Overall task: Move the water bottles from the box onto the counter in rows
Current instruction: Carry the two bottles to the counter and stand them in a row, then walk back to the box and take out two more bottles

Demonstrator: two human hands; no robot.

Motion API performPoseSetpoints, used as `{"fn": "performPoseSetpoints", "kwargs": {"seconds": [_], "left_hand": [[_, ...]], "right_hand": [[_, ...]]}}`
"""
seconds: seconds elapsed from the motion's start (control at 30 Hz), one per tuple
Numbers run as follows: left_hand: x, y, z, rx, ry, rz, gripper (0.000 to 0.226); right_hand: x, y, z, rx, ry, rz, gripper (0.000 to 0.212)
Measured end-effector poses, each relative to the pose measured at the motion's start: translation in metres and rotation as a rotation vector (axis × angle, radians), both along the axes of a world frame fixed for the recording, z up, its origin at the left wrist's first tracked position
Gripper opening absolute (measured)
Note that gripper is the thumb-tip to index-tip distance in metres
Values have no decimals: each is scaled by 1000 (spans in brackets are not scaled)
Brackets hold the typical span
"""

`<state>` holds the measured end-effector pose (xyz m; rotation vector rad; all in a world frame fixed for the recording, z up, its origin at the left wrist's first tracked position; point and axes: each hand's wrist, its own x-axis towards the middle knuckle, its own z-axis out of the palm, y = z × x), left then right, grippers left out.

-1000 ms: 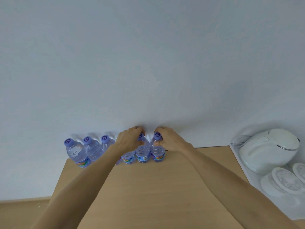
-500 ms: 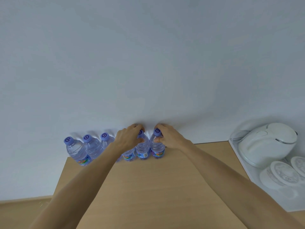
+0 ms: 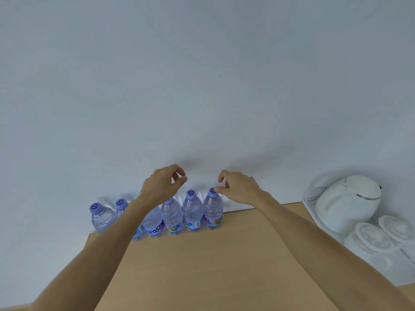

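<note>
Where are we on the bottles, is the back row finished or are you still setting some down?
Done: a row of bottles stands upright against the wall at the back of the counter; six show, some partly behind the left forearm. In hand: nothing; left hand and right hand hover above the caps, fingers loosely curled and empty. Left: unknown, since the box is out of view.

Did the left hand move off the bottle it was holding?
Yes. The left hand has lifted up off the bottle cap it gripped before and now hangs above the row, holding nothing, nearer the wall.
</note>
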<state>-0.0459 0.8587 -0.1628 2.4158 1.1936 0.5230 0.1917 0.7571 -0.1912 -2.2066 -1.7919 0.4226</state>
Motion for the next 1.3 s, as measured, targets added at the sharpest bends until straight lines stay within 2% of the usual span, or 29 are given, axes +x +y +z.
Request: {"fn": "performPoseSetpoints", "kwargs": {"seconds": [0.17,0.37,0.6,0.77,1.07,1.3], "left_hand": [[8,-6,18,-88,-259,-95,4],[55,-40,53,-179,-448,-246,4],[144,-120,97,-194,-520,-497,4],[215,-215,119,-228,-562,-673,8],[341,-435,161,-359,-625,-962,7],[422,-587,169,-420,-590,-1155,5]], "right_hand": [[-3,-27,18,98,-51,-76,20],[10,-94,50,192,-85,-208,19],[58,-209,87,238,-119,-431,20],[99,-327,110,254,-164,-594,18],[166,-570,146,255,-282,-870,21],[213,-723,155,235,-361,-1101,18]]}}
